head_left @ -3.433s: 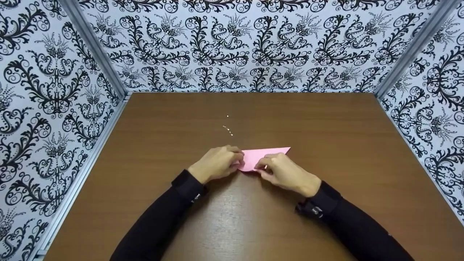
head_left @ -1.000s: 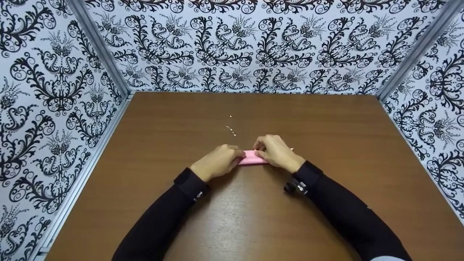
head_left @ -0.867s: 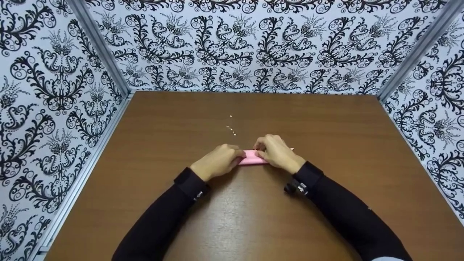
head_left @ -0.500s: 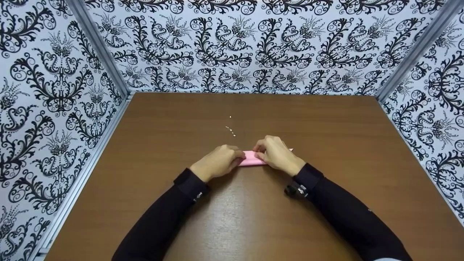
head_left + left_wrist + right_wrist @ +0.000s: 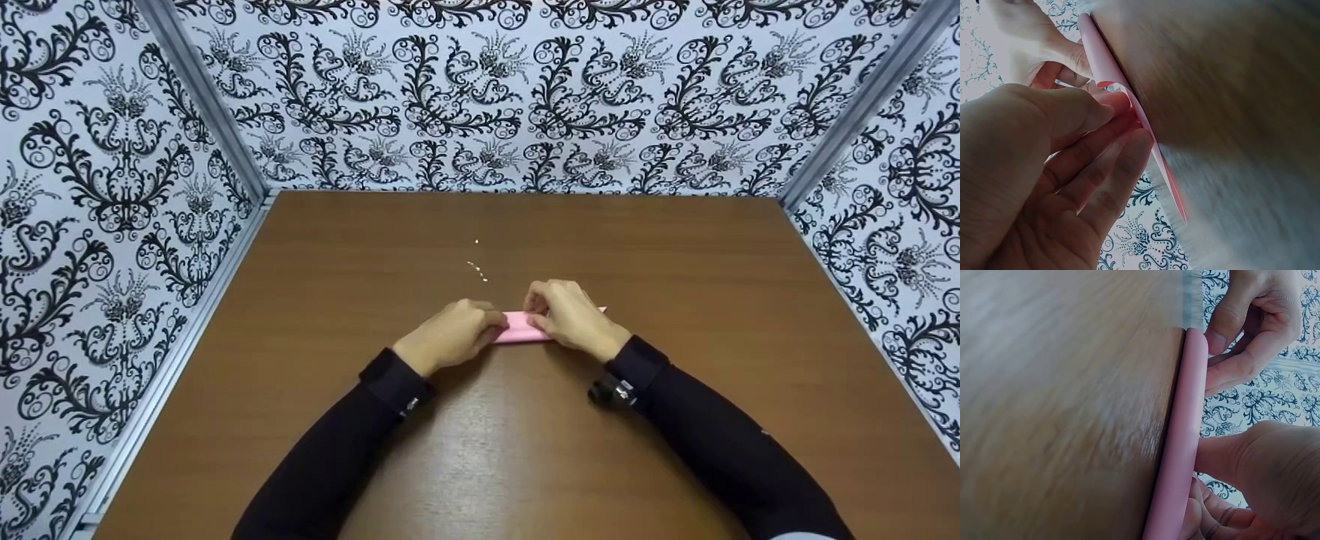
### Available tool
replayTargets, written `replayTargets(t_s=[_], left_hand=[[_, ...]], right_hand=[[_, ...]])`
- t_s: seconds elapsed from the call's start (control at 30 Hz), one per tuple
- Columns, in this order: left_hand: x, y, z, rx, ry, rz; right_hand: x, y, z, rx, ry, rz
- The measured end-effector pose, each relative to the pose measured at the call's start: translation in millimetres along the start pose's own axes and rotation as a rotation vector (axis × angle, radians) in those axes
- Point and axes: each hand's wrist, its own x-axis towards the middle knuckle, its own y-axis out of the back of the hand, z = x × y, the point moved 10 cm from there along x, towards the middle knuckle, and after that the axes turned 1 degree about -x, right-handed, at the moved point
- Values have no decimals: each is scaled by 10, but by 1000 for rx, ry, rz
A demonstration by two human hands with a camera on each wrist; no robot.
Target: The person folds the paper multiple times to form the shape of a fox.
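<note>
A sheet of pink paper (image 5: 517,328) lies on the brown table, doubled over into a narrow strip with a rounded near fold. In the right wrist view the fold of the paper (image 5: 1181,433) looks puffed, not creased flat. My left hand (image 5: 452,335) pinches its left end between thumb and fingers. At the far edge, right of the middle, my right hand (image 5: 572,319) holds the folded-over layer with thumb and fingertips. A pointed corner sticks out past the right hand. The left wrist view shows the paper (image 5: 1098,56) curled open at its end, by the left thumb.
Small white marks (image 5: 478,270) show on the table (image 5: 675,262) beyond the paper. Patterned wall panels (image 5: 480,97) with grey metal posts (image 5: 202,97) stand behind and at both sides. Dark bands with small devices are around both wrists.
Since the earliest frame, my right hand has gone from the paper's near edge to its far edge, and the near part now lies folded over. Over the last second, hardly anything moves.
</note>
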Motion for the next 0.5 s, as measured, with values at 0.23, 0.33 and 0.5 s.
replayTargets(t_s=[0.23,0.33,0.5], left_hand=[[-7,-6,-2,5,9,-8],[-17,3,12,10,9,-8],[-10,23,38,18,9,-7]], right_hand=[[47,-16,22,2,-17,-50],[64,-17,42,14,-39,-74],[93,0,84,27,-63,-85]])
